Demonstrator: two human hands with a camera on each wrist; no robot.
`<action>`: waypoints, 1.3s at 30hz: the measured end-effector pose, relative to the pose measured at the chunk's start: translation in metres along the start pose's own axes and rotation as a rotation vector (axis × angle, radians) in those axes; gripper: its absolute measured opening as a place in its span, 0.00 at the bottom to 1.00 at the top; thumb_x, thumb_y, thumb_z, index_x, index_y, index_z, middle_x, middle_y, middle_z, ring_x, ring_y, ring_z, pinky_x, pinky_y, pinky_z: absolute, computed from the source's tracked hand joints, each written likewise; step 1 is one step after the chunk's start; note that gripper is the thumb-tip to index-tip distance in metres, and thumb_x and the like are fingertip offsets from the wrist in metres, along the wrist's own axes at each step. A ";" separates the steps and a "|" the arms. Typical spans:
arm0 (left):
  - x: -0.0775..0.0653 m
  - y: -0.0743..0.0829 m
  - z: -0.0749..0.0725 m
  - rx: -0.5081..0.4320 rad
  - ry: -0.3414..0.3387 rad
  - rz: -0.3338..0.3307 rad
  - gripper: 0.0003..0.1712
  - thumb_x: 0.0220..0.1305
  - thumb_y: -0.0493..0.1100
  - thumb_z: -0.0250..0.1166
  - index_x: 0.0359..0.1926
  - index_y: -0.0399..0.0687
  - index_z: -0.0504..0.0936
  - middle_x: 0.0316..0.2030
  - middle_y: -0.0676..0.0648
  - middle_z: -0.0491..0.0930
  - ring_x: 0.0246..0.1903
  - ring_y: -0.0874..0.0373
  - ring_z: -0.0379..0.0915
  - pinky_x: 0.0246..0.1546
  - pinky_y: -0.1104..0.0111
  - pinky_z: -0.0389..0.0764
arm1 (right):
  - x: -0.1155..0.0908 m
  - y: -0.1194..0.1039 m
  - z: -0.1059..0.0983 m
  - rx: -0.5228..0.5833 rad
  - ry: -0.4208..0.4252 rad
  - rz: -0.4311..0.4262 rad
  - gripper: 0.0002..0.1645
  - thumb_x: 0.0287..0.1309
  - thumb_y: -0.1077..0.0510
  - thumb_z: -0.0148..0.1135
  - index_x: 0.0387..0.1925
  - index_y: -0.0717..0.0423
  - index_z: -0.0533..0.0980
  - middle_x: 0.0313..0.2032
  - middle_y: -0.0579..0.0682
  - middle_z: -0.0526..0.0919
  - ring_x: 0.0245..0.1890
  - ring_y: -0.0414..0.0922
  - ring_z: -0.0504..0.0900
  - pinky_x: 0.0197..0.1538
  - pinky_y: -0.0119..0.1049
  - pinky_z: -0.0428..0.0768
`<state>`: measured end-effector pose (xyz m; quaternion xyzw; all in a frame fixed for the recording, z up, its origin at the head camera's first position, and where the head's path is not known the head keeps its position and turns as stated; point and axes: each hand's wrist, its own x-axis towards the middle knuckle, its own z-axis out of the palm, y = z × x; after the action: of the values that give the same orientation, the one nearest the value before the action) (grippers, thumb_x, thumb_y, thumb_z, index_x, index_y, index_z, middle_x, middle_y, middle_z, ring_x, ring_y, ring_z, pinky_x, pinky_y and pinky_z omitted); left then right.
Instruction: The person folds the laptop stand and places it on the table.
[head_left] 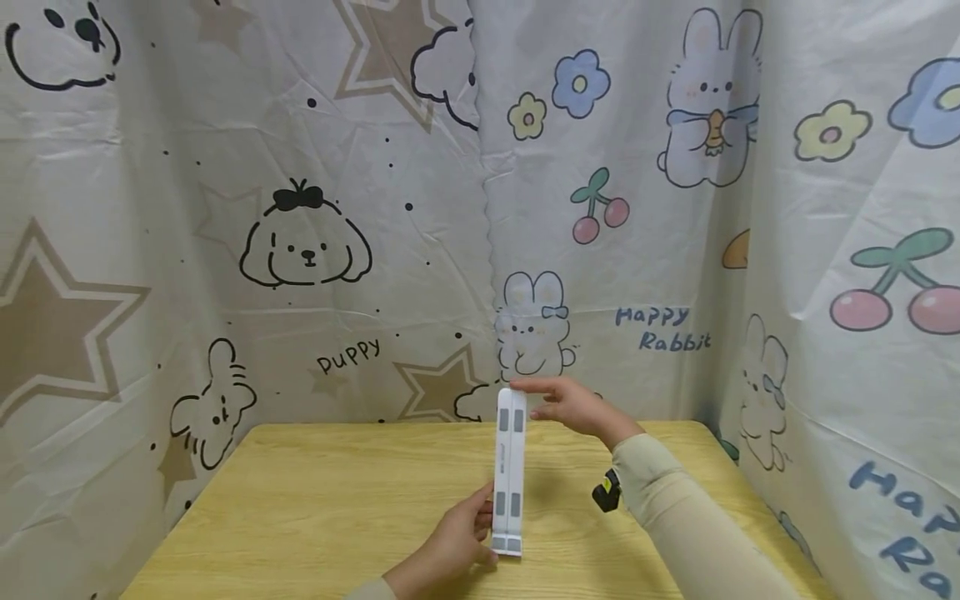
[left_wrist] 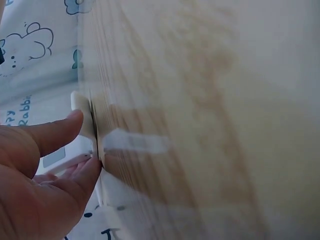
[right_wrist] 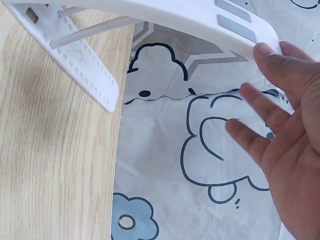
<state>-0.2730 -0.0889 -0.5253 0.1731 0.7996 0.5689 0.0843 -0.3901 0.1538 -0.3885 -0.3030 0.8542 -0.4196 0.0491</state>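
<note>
Holding a white stand [head_left: 516, 460] at both ends

It rises between the hands: the left hand [head_left: 455, 537] pinches its base, the right hand [head_left: 576, 405] its top. Below the right hand, a small black object [head_left: 604, 493] lies on the table [head_left: 322, 500].

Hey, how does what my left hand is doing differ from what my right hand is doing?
Your left hand is low, at the bottom end of the white stand, while your right hand is up at its top end. The left hand is close to the tabletop; the right hand is well above it. Both hands are bare and touch the same stand.
</note>
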 end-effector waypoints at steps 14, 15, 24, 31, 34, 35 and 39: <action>0.010 -0.009 -0.012 0.123 -0.115 0.044 0.63 0.41 0.19 0.75 0.79 0.42 0.58 0.62 0.45 0.78 0.62 0.48 0.76 0.62 0.61 0.80 | 0.003 0.003 -0.002 -0.105 0.074 -0.053 0.28 0.62 0.64 0.70 0.62 0.41 0.81 0.63 0.51 0.81 0.62 0.54 0.80 0.57 0.48 0.84; 0.011 -0.010 -0.014 0.131 -0.126 0.043 0.63 0.41 0.19 0.75 0.79 0.44 0.59 0.63 0.46 0.78 0.62 0.49 0.76 0.62 0.61 0.79 | 0.002 0.003 -0.002 -0.117 0.080 -0.054 0.28 0.61 0.64 0.70 0.61 0.41 0.82 0.62 0.51 0.82 0.61 0.53 0.82 0.56 0.46 0.85; 0.027 -0.015 -0.033 0.128 -0.273 0.027 0.59 0.45 0.24 0.77 0.78 0.54 0.64 0.63 0.52 0.80 0.62 0.57 0.76 0.66 0.64 0.76 | -0.015 0.001 -0.011 -0.206 0.127 -0.074 0.27 0.55 0.61 0.75 0.58 0.46 0.84 0.57 0.52 0.85 0.54 0.50 0.86 0.51 0.39 0.87; 0.036 -0.017 -0.046 0.108 -0.367 0.038 0.57 0.46 0.23 0.76 0.76 0.55 0.66 0.62 0.50 0.81 0.61 0.56 0.77 0.64 0.66 0.78 | -0.030 -0.002 -0.012 -0.238 0.194 -0.098 0.26 0.51 0.60 0.78 0.54 0.48 0.85 0.52 0.48 0.88 0.49 0.47 0.88 0.50 0.41 0.87; 0.035 -0.014 -0.047 0.138 -0.366 0.026 0.57 0.45 0.23 0.77 0.76 0.55 0.67 0.61 0.47 0.81 0.60 0.53 0.79 0.61 0.64 0.80 | -0.036 -0.003 -0.010 -0.262 0.215 -0.076 0.26 0.51 0.58 0.78 0.55 0.46 0.85 0.53 0.45 0.87 0.53 0.49 0.87 0.55 0.48 0.86; 0.034 -0.014 -0.046 0.145 -0.359 0.021 0.57 0.45 0.23 0.77 0.76 0.55 0.67 0.62 0.46 0.81 0.60 0.52 0.79 0.61 0.63 0.80 | -0.037 -0.003 -0.009 -0.267 0.219 -0.068 0.26 0.52 0.57 0.78 0.56 0.45 0.85 0.54 0.45 0.87 0.54 0.49 0.86 0.55 0.49 0.85; 0.028 -0.011 -0.038 0.144 -0.319 0.018 0.57 0.46 0.22 0.75 0.78 0.50 0.63 0.67 0.44 0.76 0.63 0.47 0.76 0.63 0.58 0.80 | -0.043 0.001 -0.010 -0.225 0.209 -0.010 0.27 0.56 0.57 0.76 0.59 0.44 0.83 0.57 0.47 0.85 0.58 0.53 0.84 0.56 0.50 0.84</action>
<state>-0.3140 -0.1155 -0.5210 0.2739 0.8132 0.4761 0.1922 -0.3594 0.1852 -0.3897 -0.2657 0.8948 -0.3506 -0.0764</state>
